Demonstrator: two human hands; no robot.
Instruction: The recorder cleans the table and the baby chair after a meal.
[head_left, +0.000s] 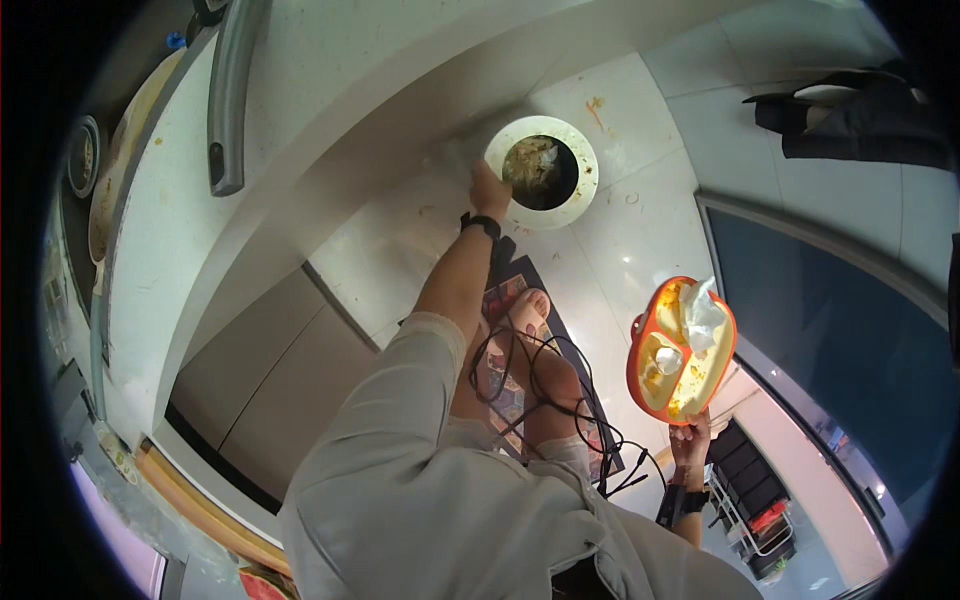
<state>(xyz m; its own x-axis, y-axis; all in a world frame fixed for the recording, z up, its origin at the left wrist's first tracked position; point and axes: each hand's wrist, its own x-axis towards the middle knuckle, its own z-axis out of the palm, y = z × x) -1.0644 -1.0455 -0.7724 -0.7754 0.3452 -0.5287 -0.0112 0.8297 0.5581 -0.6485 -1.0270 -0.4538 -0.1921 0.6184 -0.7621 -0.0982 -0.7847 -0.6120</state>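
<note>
My right hand (690, 440) grips the lower edge of a divided plate (712, 368) with an orange rim and cream compartments. Orange food smears and scraps lie in it, along with a crumpled white tissue (703, 318) and a smaller white wad (668, 360). On the floor ahead stands a round bin (588, 175) with a wide cream rim, uncovered and part full of waste (533, 165). My left hand (490, 190) reaches down to the left edge of that rim. Its fingers are smeared, and a pale blur beside them cannot be made out.
Black cables (560, 400) hang in loops before my legs, over a patterned mat (508, 405). A white counter (170, 250) with a grey handle (228, 110) curves along the left. Food scraps (596, 112) dot the tiles. A dark glass panel (820, 290) stands at right.
</note>
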